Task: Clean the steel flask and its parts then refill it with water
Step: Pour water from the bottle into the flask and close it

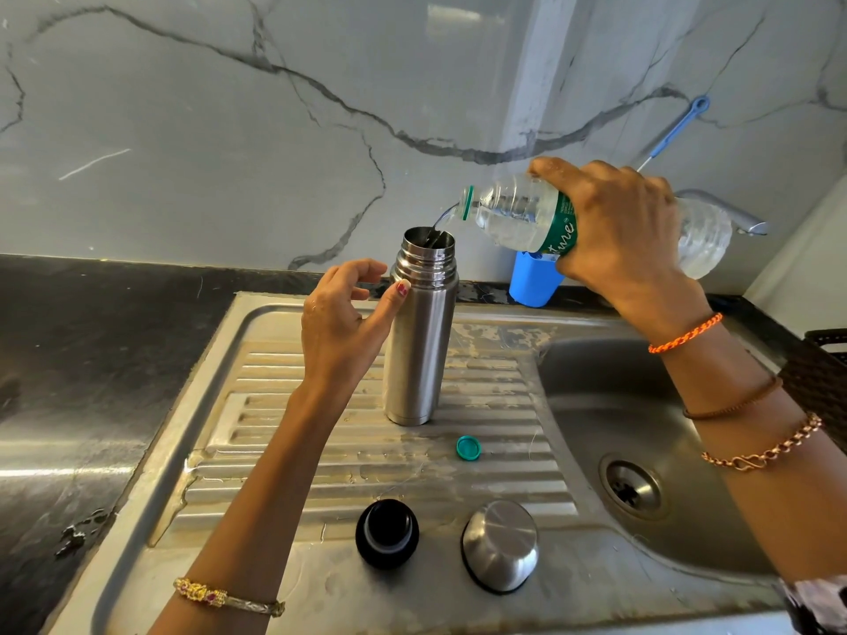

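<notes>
Left hand (341,313): fingers loosely apart, thumb tip touching the flask's shoulder, likely to steady it.
Steel flask (419,332): brushed cylinder with threaded neck, upright and uncapped on the ridged drainboard (275,405).
Black stopper (387,533), steel cup (500,545): set aside in front.
Right hand (618,231): clamped around 1 ribbed clear plastic bottle (518,213), tilted so water streams into the flask.

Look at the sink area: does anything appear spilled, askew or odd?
Mostly orderly. A thin puddle of water lies at the ribbed steel drainboard's left edge, and wet patches spot the black counter. The upright steel flask catches the poured stream cleanly.
</notes>
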